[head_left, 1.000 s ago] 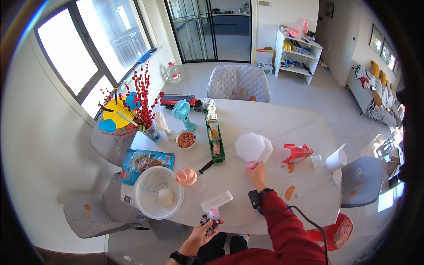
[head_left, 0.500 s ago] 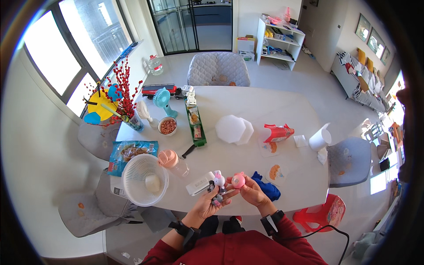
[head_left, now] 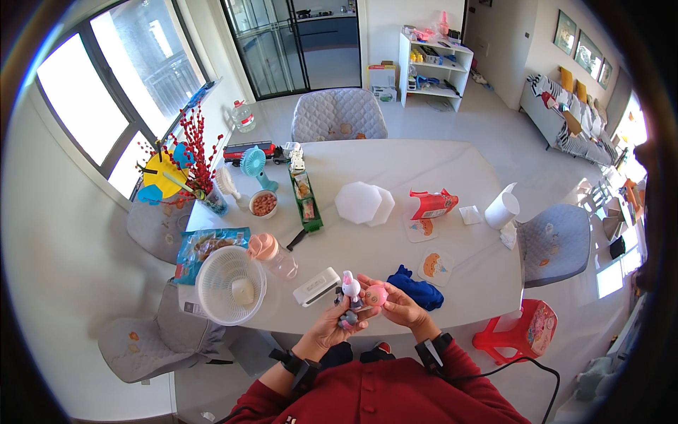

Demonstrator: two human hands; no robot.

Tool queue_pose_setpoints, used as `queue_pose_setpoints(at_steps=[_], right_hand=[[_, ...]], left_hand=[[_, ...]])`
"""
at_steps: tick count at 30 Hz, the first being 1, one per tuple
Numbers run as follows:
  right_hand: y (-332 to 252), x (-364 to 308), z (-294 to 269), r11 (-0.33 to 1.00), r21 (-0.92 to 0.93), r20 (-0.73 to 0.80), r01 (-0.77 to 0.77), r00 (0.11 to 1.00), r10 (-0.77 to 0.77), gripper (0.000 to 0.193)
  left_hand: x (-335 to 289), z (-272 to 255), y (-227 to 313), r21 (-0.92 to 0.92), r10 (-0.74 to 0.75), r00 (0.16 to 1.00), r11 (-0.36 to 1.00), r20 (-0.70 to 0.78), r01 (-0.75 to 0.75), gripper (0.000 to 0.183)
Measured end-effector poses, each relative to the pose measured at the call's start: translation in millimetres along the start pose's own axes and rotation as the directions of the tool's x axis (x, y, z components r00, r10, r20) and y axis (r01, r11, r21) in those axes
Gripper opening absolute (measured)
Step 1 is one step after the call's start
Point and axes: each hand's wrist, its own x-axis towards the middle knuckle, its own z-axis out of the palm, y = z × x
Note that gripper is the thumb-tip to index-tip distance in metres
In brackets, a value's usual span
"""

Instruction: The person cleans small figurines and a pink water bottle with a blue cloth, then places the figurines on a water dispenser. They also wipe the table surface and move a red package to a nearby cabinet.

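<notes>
Both hands meet at the near edge of the white table (head_left: 424, 162), just right of the white rectangular box (head_left: 316, 286). The left hand (head_left: 337, 321) is curled around a small toy figure (head_left: 349, 300), while the right hand's (head_left: 399, 305) fingers pinch a pink ball (head_left: 376, 295) pressed against that figure.

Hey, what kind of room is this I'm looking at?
Probably a home dining area open to a living room: a white dining table with padded chairs, a sofa along the wall, and a toy shelf.
</notes>
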Motion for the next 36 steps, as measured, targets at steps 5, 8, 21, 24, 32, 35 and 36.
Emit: queue_pose_setpoints(at_steps=[5,8,21,24,32,35,36], right_hand=[[-17,2,3,0.966,-0.252,0.030,-0.060,0.997,0.070,0.053],[-22,3,-2,0.886,-0.460,0.061,-0.059,0.993,0.098,0.054],[41,-64,-88,-0.370,-0.675,-0.628,-0.638,0.760,-0.165,0.071],[44,-66,-100,-0.056,-0.700,-0.687,-0.712,0.693,-0.219,0.061],[-29,-56,-56,0.893,-0.321,-0.701,-0.316,0.713,0.000,0.049],[-64,-41,-21,0.599,-0.724,-0.511,-0.342,0.849,-0.132,0.050],[-72,-32,-10,0.488,-0.809,-0.445,-0.327,0.884,-0.146,0.049]], left_hand=[[-6,2,-2,0.029,0.055,0.998,0.998,-0.010,-0.055,0.038],[-6,2,-1,0.031,0.075,0.996,0.997,-0.041,-0.074,0.037],[-16,4,2,0.692,0.258,0.966,0.699,-0.011,-0.178,0.041],[-19,-2,3,0.729,0.217,0.976,0.666,0.018,-0.161,0.043],[-23,6,8,0.774,0.219,0.969,0.593,0.111,-0.223,0.048],[-19,14,11,0.900,0.172,0.984,0.421,0.043,-0.112,0.035],[-16,17,11,0.932,0.145,0.989,0.358,0.007,-0.059,0.033]])
